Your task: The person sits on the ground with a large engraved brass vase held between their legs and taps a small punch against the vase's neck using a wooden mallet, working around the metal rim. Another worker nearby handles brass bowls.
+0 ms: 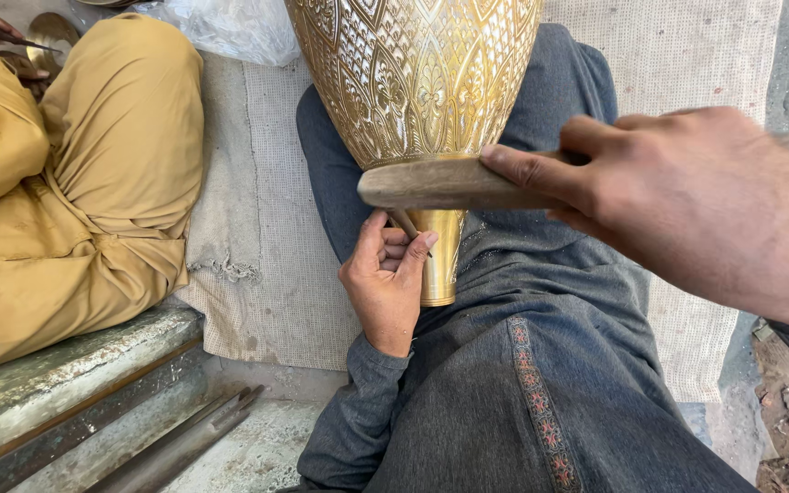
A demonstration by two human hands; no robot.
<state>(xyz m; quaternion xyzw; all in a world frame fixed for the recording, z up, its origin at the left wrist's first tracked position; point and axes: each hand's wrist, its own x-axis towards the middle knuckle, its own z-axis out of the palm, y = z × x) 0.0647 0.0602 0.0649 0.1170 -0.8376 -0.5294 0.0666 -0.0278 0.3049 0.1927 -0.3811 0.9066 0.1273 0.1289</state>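
Woven matting [267, 274] covers the floor under the worker's lap, where an engraved brass vase [417, 82] rests. Left hand [385, 278] pinches a slim chisel [405, 224] against its neck; just above, right hand [687, 205] grips a wooden mallet [440, 183]. Chasing seems underway, so the strike needs a steady chisel.

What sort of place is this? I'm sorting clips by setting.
Likely a floor-level metal craft workshop: an engraved brass vase, a wooden mallet in the right hand, the left hand pinching a small chisel.

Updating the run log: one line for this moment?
left hand: pinches thin chisel against brass vase | right hand: grips wooden mallet over chisel
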